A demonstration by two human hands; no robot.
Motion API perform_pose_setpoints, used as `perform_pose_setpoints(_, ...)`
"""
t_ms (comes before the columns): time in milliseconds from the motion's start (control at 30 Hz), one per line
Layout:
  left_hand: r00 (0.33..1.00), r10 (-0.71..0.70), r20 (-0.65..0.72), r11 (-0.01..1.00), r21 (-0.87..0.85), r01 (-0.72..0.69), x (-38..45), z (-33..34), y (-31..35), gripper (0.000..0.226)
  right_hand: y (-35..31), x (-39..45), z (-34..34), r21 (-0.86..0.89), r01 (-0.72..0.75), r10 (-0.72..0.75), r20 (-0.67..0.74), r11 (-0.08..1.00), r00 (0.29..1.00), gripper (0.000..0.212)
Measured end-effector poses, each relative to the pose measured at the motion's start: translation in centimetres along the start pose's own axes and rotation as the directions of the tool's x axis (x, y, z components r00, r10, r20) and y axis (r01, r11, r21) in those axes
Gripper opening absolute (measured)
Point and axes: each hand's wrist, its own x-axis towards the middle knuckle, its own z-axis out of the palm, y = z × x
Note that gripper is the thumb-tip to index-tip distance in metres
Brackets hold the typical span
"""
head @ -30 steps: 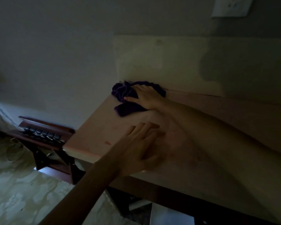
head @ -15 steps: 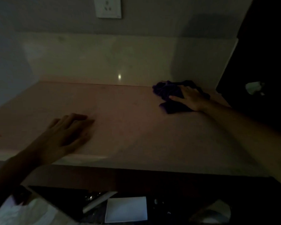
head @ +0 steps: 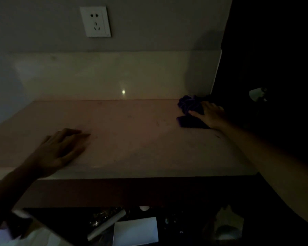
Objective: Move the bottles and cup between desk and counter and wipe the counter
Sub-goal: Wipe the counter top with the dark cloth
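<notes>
The scene is dim. A pale pinkish counter (head: 132,139) runs across the view with a light backsplash behind it. My right hand (head: 211,114) presses flat on a crumpled purple cloth (head: 189,107) at the counter's far right corner. My left hand (head: 60,150) lies flat on the counter near its front left edge, fingers spread, holding nothing. No bottles or cup show on the counter.
A white wall socket (head: 95,21) sits above the backsplash. A dark tall surface (head: 274,50) borders the counter on the right, with a small pale object (head: 257,94) on it. Below the counter's front edge lie papers (head: 135,231) and clutter.
My right hand has slid the purple cloth from the counter's far left corner along the back edge to the far right corner. My left hand stayed planted on the counter.
</notes>
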Motion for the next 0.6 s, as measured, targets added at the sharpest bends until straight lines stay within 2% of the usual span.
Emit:
perform_pose_setpoints(467, 0.999, 0.049, -0.014, 0.998, 0.041, -0.049, 0.2, 0.1, 0.3, 0.065, -0.5, -6.5, -0.8, -0.058, -0.116, 0.117, 0.012, 0.992, 0.993, 0.081)
perform_pose_setpoints(600, 0.998, 0.054, -0.03, 0.997, 0.064, -0.051, 0.1, -0.1, 0.9, 0.065, -2.0, -5.8, -1.0, -0.063, -0.097, 0.098, 0.024, 0.993, 0.995, 0.079)
